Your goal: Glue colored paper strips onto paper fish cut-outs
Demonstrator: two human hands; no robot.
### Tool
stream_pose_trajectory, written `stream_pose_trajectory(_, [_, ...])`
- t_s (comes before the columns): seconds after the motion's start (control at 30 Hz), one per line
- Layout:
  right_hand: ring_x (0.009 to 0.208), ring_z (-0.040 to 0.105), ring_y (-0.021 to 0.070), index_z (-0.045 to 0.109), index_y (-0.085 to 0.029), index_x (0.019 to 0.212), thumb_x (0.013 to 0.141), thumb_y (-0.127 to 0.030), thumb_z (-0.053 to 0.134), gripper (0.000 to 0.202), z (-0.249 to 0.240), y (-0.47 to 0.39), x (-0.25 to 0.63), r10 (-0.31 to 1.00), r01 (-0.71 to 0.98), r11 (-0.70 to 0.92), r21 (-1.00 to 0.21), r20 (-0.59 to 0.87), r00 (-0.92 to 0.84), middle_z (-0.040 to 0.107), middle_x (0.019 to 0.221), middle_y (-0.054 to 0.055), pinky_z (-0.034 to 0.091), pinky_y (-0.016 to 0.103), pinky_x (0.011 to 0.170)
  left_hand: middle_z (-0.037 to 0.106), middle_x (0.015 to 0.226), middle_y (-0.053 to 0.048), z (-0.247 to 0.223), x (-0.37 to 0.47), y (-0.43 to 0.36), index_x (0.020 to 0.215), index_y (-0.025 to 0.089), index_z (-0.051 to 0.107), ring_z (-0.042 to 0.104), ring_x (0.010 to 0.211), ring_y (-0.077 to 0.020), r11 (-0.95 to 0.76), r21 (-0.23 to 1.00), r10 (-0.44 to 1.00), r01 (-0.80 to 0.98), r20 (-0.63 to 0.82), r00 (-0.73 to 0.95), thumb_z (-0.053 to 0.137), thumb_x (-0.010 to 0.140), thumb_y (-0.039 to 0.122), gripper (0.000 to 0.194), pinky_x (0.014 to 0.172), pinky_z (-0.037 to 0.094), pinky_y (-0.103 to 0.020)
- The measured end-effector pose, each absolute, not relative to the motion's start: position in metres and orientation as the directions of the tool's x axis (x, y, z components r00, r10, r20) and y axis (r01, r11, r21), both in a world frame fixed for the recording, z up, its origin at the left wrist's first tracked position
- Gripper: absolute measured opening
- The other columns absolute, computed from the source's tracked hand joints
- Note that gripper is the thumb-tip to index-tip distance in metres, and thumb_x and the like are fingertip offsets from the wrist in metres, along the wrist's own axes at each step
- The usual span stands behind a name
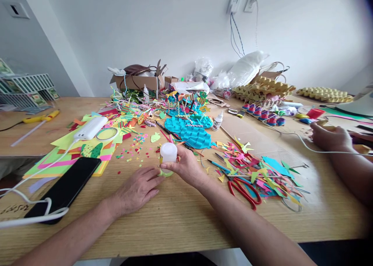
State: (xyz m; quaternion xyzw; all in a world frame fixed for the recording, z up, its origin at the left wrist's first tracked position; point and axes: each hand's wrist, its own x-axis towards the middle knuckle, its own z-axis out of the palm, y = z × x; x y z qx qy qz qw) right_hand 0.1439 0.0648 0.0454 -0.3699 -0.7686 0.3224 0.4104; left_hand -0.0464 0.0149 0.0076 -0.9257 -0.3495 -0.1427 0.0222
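My right hand [188,165] is closed around a white, translucent glue bottle [168,152], its broad round end up and its lower end hidden. Under the bottle lies a light green paper piece [166,173], mostly covered. Next to it my left hand [141,188] rests on the table, fingers stretched out and their tips at the paper's edge. Beyond the hands, a pale green paper fish [155,137] lies flat among tiny paper bits [138,141]. A blue textured paper craft [195,136] decorated with paper fish stands behind.
Red-handled scissors [246,192] and paper scraps [268,176] lie to the right. At left are a black phone [70,186], a white power bank [91,128] with its cable, and coloured sheets [62,163]. Another person's hand [332,138] works at far right, near egg cartons [265,89].
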Motion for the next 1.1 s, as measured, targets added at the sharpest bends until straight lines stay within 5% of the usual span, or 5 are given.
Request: stream_pose_trajectory(1.1, [0.081, 0.057, 0.0187, 0.064, -0.016, 0.088, 0.062, -0.036, 0.073, 0.034, 0.038, 0.074, 0.134, 0.830, 0.329, 0.541, -0.774, 0.429, -0.357, 0.065, 0.087, 0.003, 0.040, 0.025, 0.071, 0.054, 0.113, -0.008, 0.005, -0.047, 0.015, 0.113, 0.020, 0.055, 0.046, 0.109, -0.0240, -0.749, 0.056, 0.649, 0.661, 0.263, 0.714, 0.049, 0.085, 0.021, 0.029, 0.094, 0.040, -0.042])
